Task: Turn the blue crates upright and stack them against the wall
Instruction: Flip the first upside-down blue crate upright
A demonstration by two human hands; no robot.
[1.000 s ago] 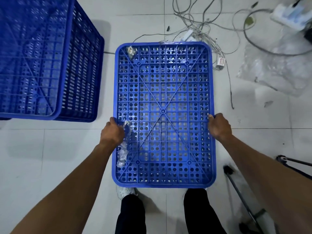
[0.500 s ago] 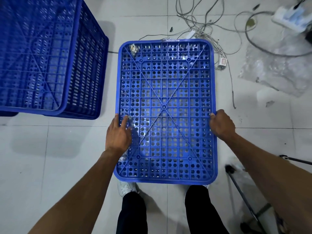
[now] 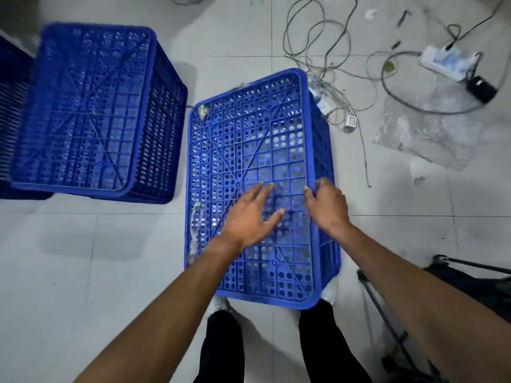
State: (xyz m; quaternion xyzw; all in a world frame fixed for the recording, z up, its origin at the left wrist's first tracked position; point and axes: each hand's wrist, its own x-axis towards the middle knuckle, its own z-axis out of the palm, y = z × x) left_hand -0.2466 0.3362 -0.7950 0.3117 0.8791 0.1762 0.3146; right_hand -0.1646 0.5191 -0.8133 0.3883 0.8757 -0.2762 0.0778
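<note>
Left hand point(image 3: 249, 215) spread over upturned crate point(image 3: 249, 139), right hand point(image 3: 327, 207) gripping rim

Bright blue crate point(image 3: 249, 139) under the fingers point(image 3: 262, 192) of the left hand point(image 3: 246, 219), a grid of round holes crossed by diagonal ribs! Left of the fingers, a second crate point(image 3: 83, 111), darker blue, same lattice; beyond them, grey-white cables point(image 3: 326, 66) over pale grey floor tiles point(image 3: 83, 272).

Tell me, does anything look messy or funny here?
Yes. The near blue crate is upside down, with crumpled clear plastic stuck along its left edge. Tangled cables and a crinkled plastic sheet lie loose on the floor to its right.
</note>
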